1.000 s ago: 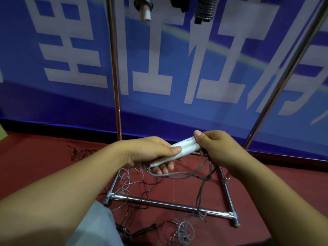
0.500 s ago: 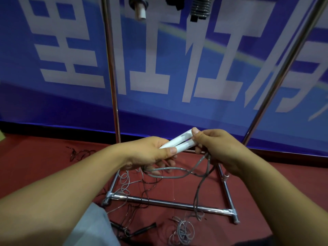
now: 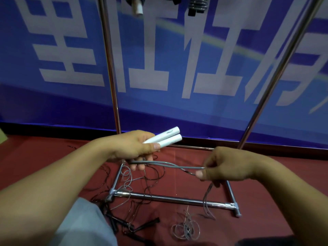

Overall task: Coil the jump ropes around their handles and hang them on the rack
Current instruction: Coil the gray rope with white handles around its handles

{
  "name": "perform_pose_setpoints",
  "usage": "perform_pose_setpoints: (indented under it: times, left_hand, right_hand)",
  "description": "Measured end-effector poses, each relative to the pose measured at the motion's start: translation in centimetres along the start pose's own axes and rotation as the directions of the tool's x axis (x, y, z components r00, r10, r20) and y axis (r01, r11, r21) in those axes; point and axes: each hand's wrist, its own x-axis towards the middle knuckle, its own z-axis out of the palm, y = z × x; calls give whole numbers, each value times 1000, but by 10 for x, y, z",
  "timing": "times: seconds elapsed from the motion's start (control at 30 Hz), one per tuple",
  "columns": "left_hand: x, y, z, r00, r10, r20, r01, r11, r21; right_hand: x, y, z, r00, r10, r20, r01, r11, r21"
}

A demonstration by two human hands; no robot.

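Handles (image 3: 164, 139), both white, sit side by side in the left hand's (image 3: 134, 148) grip; right hand (image 3: 225, 166) pinches the grey rope (image 3: 168, 164) stretched between them, above the rack (image 3: 168, 198) base.

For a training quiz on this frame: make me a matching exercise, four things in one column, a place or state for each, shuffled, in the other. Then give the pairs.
Things
1. white handles
2. grey rope
3. black jump rope
4. rack's bottom bar

Places or states
A. lying on the red floor, near the person's knee
B. gripped side by side in the left hand
C. lying low across the floor, chrome
D. stretched between both hands, pinched by the right hand

Pairs: 1-B, 2-D, 3-A, 4-C
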Motion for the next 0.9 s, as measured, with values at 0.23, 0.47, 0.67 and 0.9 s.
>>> perform_pose_setpoints:
  times: [0.23,0.47,0.67,0.9]
  left_hand:
    - [-4,3,1,1000,18,3,-18,1000,-3]
    - [-3,9,5,999,26,43,-23,998,-56]
    - [-6,8,1,999,34,36,-29,992,-122]
    - [-9,9,2,994,79,72,-65,981,-183]
  right_hand:
    - [9,10,2,953,84,-290,-98,995,-32]
    - [7,1,-9,960,165,-228,66,657,751]
    - [-1,-8,-12,976,108,-191,152,292,944]
    - [6,-6,-10,944,170,-282,205,366,908]
